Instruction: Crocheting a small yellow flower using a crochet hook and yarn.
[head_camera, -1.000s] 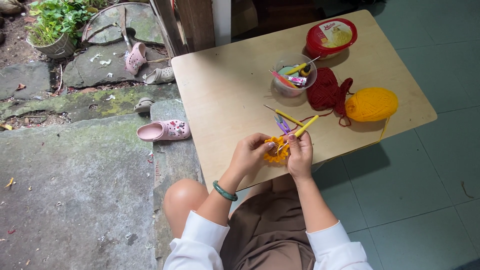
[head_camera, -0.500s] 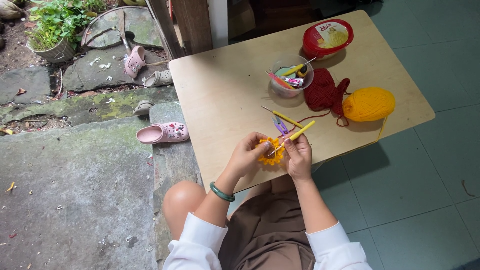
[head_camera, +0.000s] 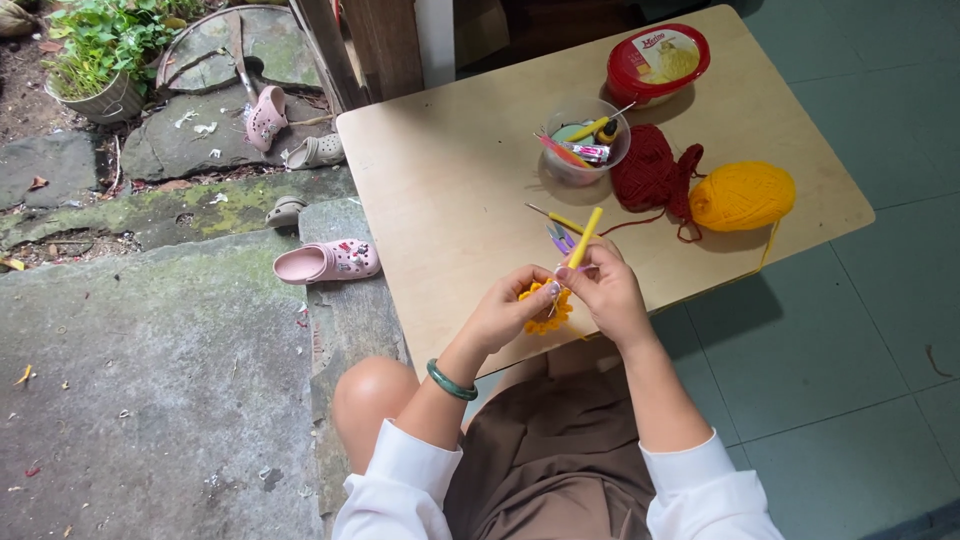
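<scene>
Yellow crochet piece (head_camera: 546, 312) held over near edge of wooden table (head_camera: 460, 200), pinched in left hand (head_camera: 510, 312). Right hand (head_camera: 605, 290) closed around yellow-handled crochet hook (head_camera: 583, 238), tip at the piece. Yellow yarn ball (head_camera: 742, 196) far right, well apart.

1. Soft, even daylight fills the scene; nothing is dim and nothing glares.
2. The table (head_camera: 450, 200) surface is bright, with only faint, short shadows beside the yellow yarn ball (head_camera: 742, 196) and clear plastic bowl (head_camera: 588, 142) beyond the grips.
3. Focus is sharp throughout, without motion blur.
4. Straight lines bow slightly toward the frame's edges.
</scene>
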